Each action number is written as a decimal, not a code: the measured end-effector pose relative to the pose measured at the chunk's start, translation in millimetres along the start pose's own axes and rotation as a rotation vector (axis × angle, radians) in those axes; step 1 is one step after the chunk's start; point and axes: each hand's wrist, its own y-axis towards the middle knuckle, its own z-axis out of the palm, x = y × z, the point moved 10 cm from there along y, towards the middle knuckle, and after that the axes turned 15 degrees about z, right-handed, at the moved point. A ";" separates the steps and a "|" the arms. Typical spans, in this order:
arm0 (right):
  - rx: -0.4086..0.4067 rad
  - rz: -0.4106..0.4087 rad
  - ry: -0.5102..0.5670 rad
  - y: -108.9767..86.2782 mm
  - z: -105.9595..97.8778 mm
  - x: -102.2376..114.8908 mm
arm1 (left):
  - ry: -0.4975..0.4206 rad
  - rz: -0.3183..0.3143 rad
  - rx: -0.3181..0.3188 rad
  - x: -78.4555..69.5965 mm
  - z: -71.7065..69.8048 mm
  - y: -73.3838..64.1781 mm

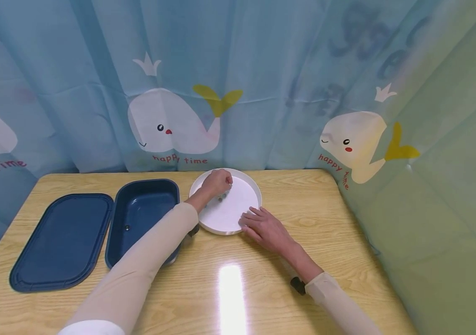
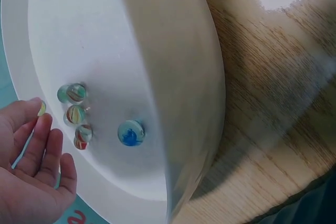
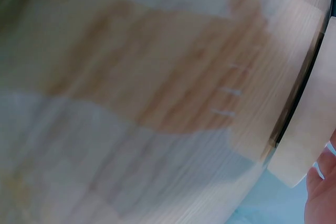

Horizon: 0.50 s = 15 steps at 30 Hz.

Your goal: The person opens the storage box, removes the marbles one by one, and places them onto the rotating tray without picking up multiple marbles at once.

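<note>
Over the far left part of a round white tray (image 1: 244, 195), my left hand (image 1: 218, 182) pinches a yellowish glass marble (image 2: 42, 108) between thumb and index finger; its other fingers are loosely bent. Below it in the left wrist view, several striped marbles (image 2: 75, 114) lie clustered on the tray floor. A blue-centred marble (image 2: 130, 132) sits apart from them, closer to the tray wall. At the tray's near right rim is my right hand (image 1: 266, 229), fingers spread and slightly bent, fingertips at the edge. It mostly falls outside the right wrist view.
Left of the tray stands a deep dark blue box (image 1: 142, 204) with a small round marble (image 1: 127, 228) inside. Its flat blue lid (image 1: 64, 242) lies farther left on the wooden table (image 1: 300, 200). A blue whale-print curtain (image 1: 263, 70) hangs behind the table.
</note>
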 end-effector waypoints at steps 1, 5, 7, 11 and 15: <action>-0.003 -0.004 -0.001 0.0 -0.1 0.1 | 0.006 -0.003 0.003 -0.1 0.5 0.3; -0.013 -0.014 -0.005 0.0 -0.1 0.3 | 0.025 -0.020 0.014 0.8 2.6 0.4; -0.019 -0.021 -0.003 -0.1 -0.4 0.7 | 0.038 -0.027 0.014 1.3 3.1 0.4; -0.025 -0.030 0.000 -0.3 -1.0 1.0 | 0.055 -0.037 0.013 2.6 3.7 -0.2; -0.022 -0.031 0.001 -0.5 -0.8 0.5 | 0.076 -0.040 0.020 4.5 4.6 0.0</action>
